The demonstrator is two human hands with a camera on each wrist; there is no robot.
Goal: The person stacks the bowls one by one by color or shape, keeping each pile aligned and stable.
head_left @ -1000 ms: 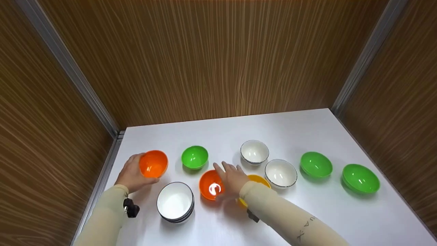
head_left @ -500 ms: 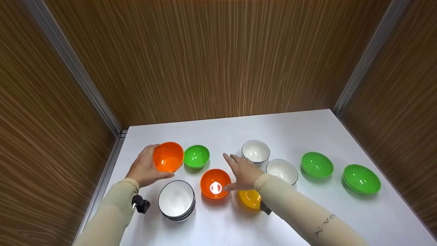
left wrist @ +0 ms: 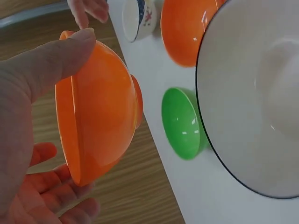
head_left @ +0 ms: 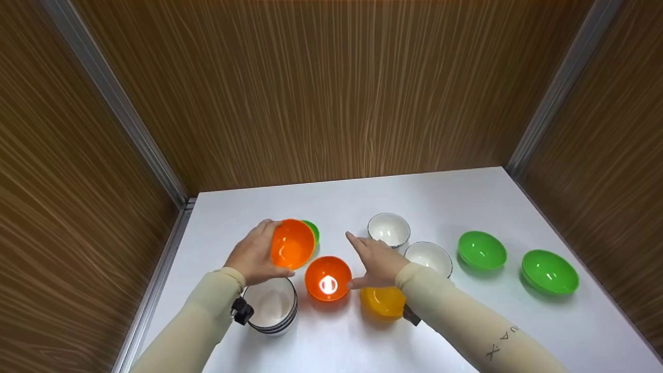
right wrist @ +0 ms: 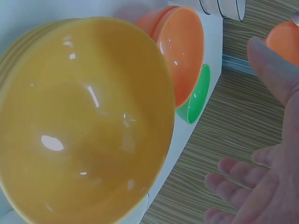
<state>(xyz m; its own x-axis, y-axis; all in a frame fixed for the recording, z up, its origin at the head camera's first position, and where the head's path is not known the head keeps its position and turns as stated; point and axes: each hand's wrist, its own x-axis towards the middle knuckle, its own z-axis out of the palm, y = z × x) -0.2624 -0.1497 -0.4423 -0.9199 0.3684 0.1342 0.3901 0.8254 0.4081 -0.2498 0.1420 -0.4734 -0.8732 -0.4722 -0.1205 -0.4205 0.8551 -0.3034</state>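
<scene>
My left hand [head_left: 254,254] grips an orange bowl [head_left: 292,244] by its rim, thumb on the near side and fingers on the far side. Raised off the table, this bowl [left wrist: 105,112] tilts and partly hides a green bowl [head_left: 314,230] behind it in the head view. A second orange bowl [head_left: 328,277] sits on the table, nested on another in the right wrist view. Beside it hovers my right hand [head_left: 380,263], fingers spread and holding nothing, over a yellow bowl stack [head_left: 382,302]. Under my left wrist stands a stack of white bowls [head_left: 269,305] with dark rims.
Two white bowls, a back one [head_left: 388,229] and a nearer one [head_left: 429,258], stand beyond my right hand. Farther right are two green bowls, one [head_left: 481,250] left of the other [head_left: 549,272]. Wood-grain panels [head_left: 342,93] enclose the white table [head_left: 233,207] at the back and sides.
My left hand has lifted the orange bowl and carried it rightward, from the table's left side to in front of the green bowl. My right hand has drawn back rightward from the other orange bowl.
</scene>
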